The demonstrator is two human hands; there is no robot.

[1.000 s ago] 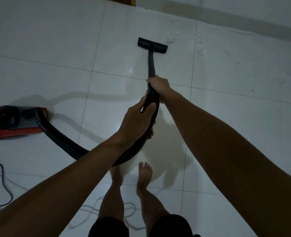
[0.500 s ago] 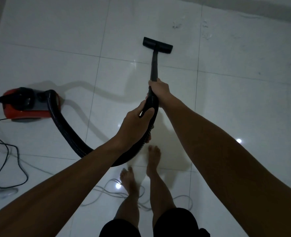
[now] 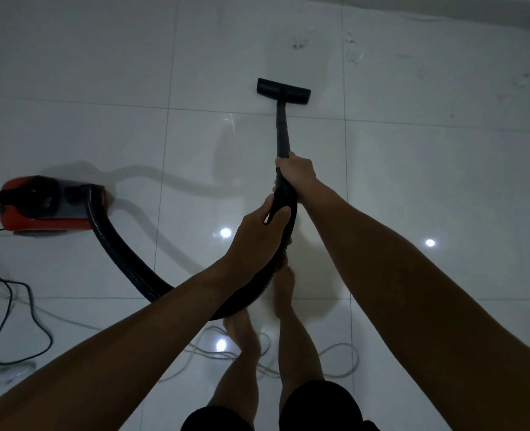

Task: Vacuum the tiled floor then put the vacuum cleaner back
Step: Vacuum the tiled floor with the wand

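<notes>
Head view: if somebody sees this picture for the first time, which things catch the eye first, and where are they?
The two hands come first, left hand and right hand, both gripping the black vacuum wand in the centre, its flat black floor nozzle resting on the glossy white tiled floor ahead. At the left sits the red canister vacuum cleaner, joined by a curved black ribbed hose. Bits of dirt lie on the tiles at the upper right.

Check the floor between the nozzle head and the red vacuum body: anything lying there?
Head view: bare white tile between the floor nozzle and the red vacuum body, only grout lines and the hose's shadow. The debris lies beyond the nozzle.
</notes>
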